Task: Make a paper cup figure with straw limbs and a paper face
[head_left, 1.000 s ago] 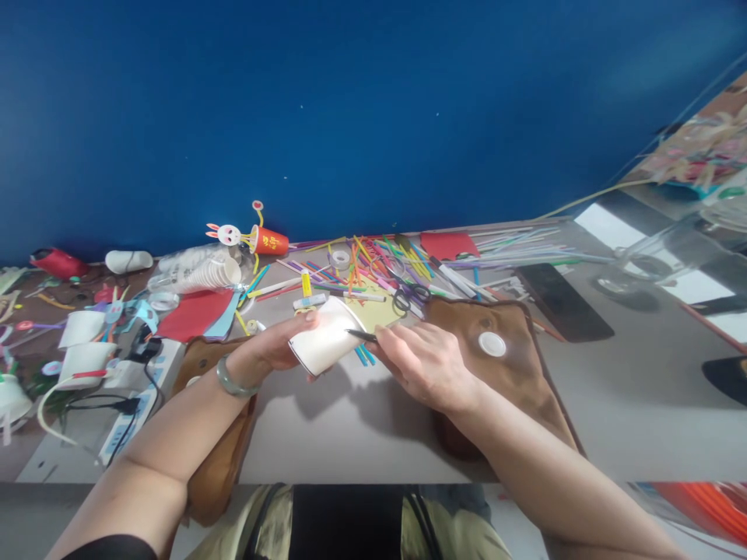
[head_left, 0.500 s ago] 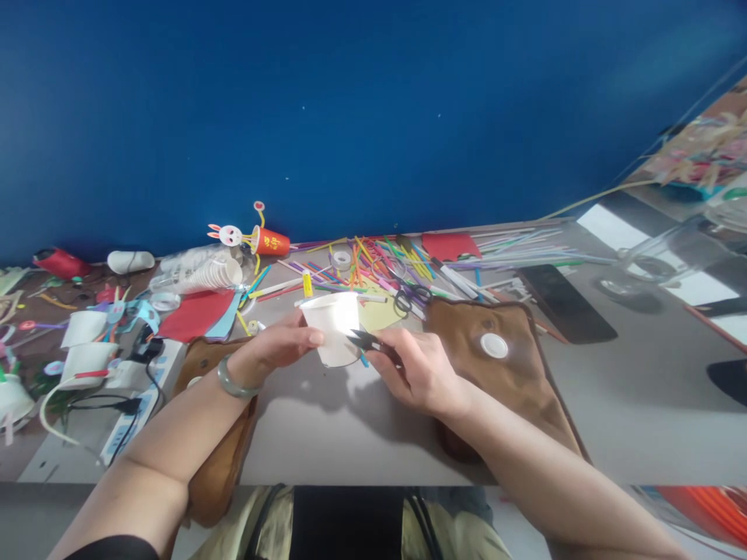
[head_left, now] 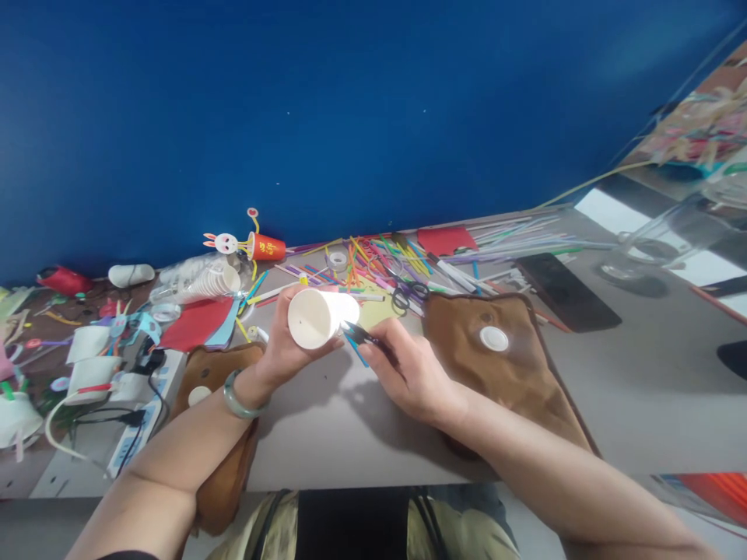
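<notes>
A white paper cup (head_left: 313, 317) is gripped by my left hand (head_left: 285, 346), its round open mouth tilted toward me. Fingers of that hand wrap round the cup's left side and underside. My right hand (head_left: 412, 369) is closed on a small black pointed tool (head_left: 360, 334), whose tip is at the cup's right side. Whether the tip pierces the cup cannot be made out. A blue straw (head_left: 357, 352) lies just below the tool.
Colourful sticks, a black pair of scissors (head_left: 401, 299) and a red paper cup (head_left: 268, 248) lie along the wall. Brown pouches (head_left: 505, 373) flank my hands. Stacked cups (head_left: 213, 281) and a power strip are left; a dark phone (head_left: 566, 294) and glass jug are right.
My left hand has turned the white cup so that its mouth now faces me, and shifted slightly left. The black tool stays by the cup's side in my right hand.
</notes>
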